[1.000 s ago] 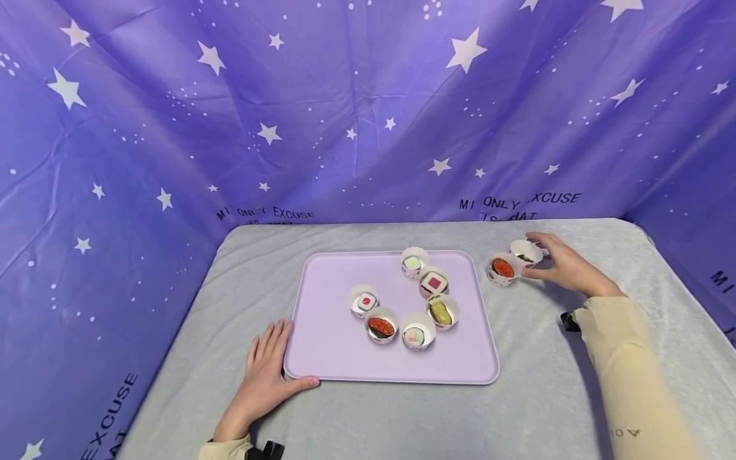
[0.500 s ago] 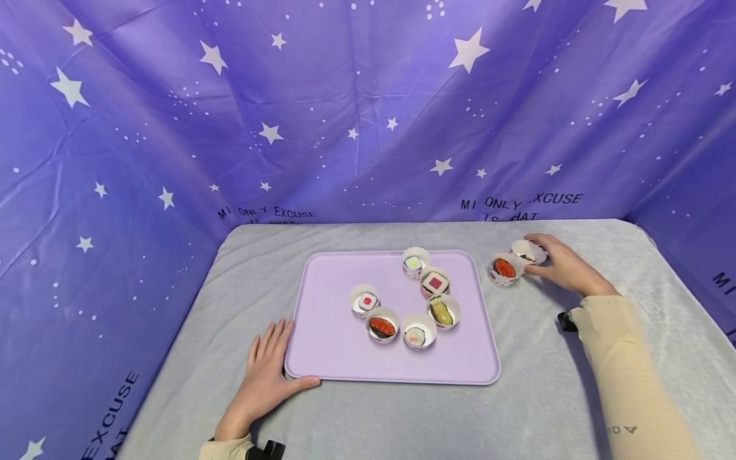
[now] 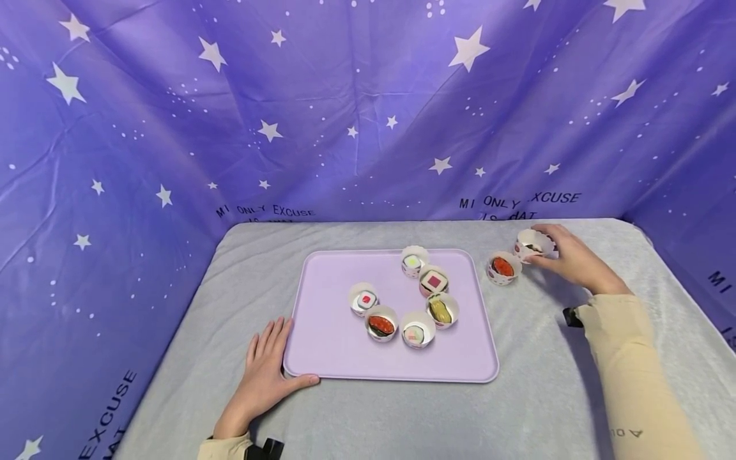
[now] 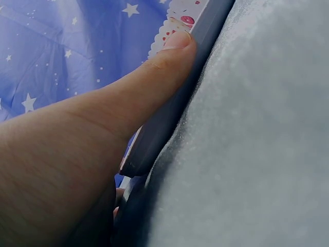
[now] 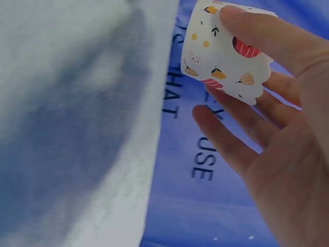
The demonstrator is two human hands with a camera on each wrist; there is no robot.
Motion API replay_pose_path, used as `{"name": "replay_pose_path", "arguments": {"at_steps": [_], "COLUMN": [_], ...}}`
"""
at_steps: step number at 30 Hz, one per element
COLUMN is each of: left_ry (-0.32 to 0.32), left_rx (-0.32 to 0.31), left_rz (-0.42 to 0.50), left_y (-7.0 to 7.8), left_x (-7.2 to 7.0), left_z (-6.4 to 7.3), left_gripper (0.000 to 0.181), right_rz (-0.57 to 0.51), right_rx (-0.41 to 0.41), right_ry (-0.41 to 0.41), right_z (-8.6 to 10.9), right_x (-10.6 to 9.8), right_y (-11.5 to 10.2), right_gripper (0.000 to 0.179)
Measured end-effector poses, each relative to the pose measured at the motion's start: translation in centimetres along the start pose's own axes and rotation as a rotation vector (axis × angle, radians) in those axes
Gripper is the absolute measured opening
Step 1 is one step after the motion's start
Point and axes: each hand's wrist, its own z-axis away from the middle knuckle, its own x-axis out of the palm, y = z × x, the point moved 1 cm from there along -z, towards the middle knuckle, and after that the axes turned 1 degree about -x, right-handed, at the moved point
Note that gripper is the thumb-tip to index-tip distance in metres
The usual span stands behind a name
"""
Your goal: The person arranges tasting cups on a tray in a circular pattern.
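In the head view, my right hand [image 3: 575, 259] pinches a white paper baking cup [image 3: 521, 250] between thumb and fingers, with a small dark-edged sushi piece partly visible inside. The right wrist view shows the cup's printed wall [image 5: 221, 54], its scalloped rim tilted toward my palm. Just in front of it on the cloth stands another cup with a red-topped sushi piece [image 3: 503, 267]. My left hand [image 3: 264, 377] rests at the near left corner of the lilac tray [image 3: 328, 281], fingers straight along the left edge, thumb [image 4: 169, 62] on the front edge.
Several paper cups stand on the tray, among them one with a red-topped sushi piece [image 3: 381, 326] and one with a yellow piece [image 3: 441, 312]. Grey cloth [image 3: 402, 421] covers the table. A purple star-printed curtain [image 3: 322, 128] closes off the back and sides.
My right hand has raised the paper cup and moved it slightly right and back, apart from the red-topped one beside it. The left hand and tray stay put.
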Motion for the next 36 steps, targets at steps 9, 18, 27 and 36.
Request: {"name": "replay_pose_path", "arguments": {"at_steps": [9, 18, 27, 36], "left_ry": [-0.012, -0.004, -0.005, -0.024], "left_rx": [-0.013, -0.004, -0.003, -0.02], "left_rz": [0.005, 0.0, 0.007, 0.01], "left_y": [0.0, -0.1, -0.2, -0.2], "left_x": [0.0, 0.1, 0.0, 0.0], "left_z": [0.1, -0.1, 0.0, -0.1], "left_gripper": [0.12, 0.121, 0.121, 0.121], "right_rz": [0.011, 0.042, 0.051, 0.057], "right_rx": [-0.029, -0.062, -0.115, -0.128], "right_ry": [0.038, 0.046, 0.034, -0.016], "right_z": [-0.6, -1.1, -1.8, -3.0], "right_x": [-1.0, -1.8, -1.1, 0.9], "right_y": [-2.4, -5.8, -8.4, -10.7], "right_gripper": [0.07, 0.07, 0.064, 0.066]}}
